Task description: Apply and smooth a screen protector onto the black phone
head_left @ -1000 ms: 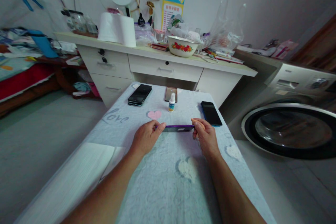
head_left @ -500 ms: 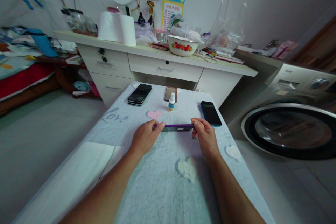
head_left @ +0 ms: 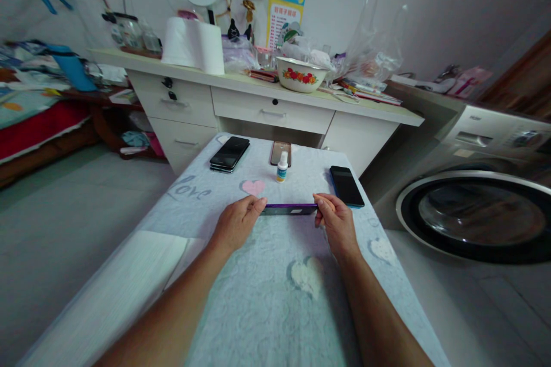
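Observation:
A smartphone (head_left: 290, 209) with a shiny purple edge is held tilted, almost edge-on, above the cloth-covered table. My left hand (head_left: 237, 218) grips its left end, thumb on top and fingers curled behind. At the right end, my right hand (head_left: 338, 222) is closed on the phone's edge. A small orange piece (head_left: 326, 202) shows at the right fingertips; I cannot make out what it is. Beyond the phone stands a small white spray bottle (head_left: 282, 168) with a blue and yellow label.
Stacked phones (head_left: 230, 153) lie at the table's far left, a brown phone case (head_left: 281, 153) at the back and a dark phone (head_left: 346, 186) at right. A white sheet (head_left: 138, 275) covers the left edge. A desk (head_left: 275, 106) and a washing machine (head_left: 469, 183) stand beyond.
My left hand has shifted slightly left, and its thumb sits nearer the phone's left end. My right hand keeps its place.

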A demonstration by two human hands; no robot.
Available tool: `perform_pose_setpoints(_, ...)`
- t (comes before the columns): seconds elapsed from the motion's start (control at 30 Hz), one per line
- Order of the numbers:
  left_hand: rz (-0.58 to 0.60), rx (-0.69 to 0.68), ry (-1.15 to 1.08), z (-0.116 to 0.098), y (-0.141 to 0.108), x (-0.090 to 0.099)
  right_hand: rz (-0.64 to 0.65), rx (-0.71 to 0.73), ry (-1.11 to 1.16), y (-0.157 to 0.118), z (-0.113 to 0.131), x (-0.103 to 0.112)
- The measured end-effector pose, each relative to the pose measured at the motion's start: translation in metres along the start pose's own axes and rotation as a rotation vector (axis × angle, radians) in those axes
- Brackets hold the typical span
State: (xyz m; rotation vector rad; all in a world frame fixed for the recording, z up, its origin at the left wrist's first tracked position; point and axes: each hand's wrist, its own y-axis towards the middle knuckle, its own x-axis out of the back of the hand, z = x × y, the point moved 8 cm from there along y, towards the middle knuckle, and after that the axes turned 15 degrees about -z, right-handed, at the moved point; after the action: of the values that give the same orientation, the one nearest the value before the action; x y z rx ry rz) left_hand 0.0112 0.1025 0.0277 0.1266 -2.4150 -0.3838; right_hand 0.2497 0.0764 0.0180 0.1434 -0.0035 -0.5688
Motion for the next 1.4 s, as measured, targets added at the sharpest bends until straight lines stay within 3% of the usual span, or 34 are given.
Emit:
perform_pose_setpoints(0.4, 0.004, 0.001, -0.052, -0.005, -0.001, 0.002, -0.002, 0.005, -0.005, -0.001, 0.001, 0.001)
perform_pose_setpoints(0.73, 0.164, 0.050, -0.117, 0.007, -0.003, -0.007, 0.067, -0.090, -0.098, -0.001, -0.006, 0.001)
perform_pose_setpoints(1.03, 0.164, -0.214, 0.158, 0.001, -0.008, -0.014, 0.106, -0.114, -0.295, -0.001, -0.018, 0.003)
perform_pose_setpoints(1.17, 0.164, -0.280, 0.284, -0.002, -0.011, -0.017, 0.119, -0.045, -0.457, 0.000, -0.019, 0.004)
perform_pose_setpoints(1.4, 0.153, -0.320, 0.295, -0.006, -0.012, -0.018, 0.094, 0.332, -0.732, -0.002, 0.006, -0.001)
